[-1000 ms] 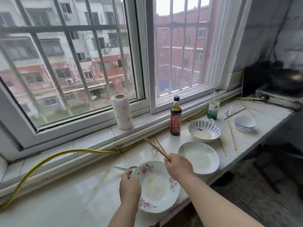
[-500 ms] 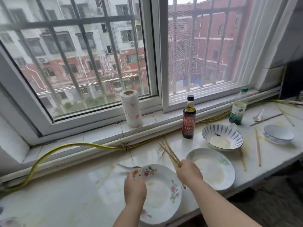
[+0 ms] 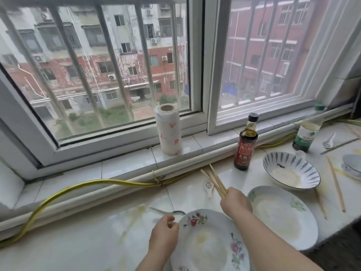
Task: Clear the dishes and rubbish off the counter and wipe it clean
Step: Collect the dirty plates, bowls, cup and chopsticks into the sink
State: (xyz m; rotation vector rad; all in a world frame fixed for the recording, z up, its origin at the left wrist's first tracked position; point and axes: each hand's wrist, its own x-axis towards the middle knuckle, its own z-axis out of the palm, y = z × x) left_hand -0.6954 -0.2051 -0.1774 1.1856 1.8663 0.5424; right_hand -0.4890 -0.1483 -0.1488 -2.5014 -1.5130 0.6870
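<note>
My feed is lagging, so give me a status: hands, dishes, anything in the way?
Right hand grips chopstick bundle. Left hand pinches flowered plate rim. Spoon lies beside that rim. Striped bowl, second plate uncleared on counter.

The flowered plate [image 3: 211, 245] runs off the bottom edge, and the right forearm [image 3: 273, 239] covers its near right rim. Both arms are cut off there too. The left hand [image 3: 165, 233] grips that plate's rim, its fingertips tucked out of sight. The lower ends of the chopsticks [image 3: 218, 182] vanish inside the right hand [image 3: 235, 204], and the sticks cross part of a white spoon [image 3: 207, 186]. A small bowl [image 3: 351, 167] is clipped by the right edge. The upper half of the green-label bottle [image 3: 304, 136] is blurred, and the hose [image 3: 58, 194] leaves at the left edge
</note>
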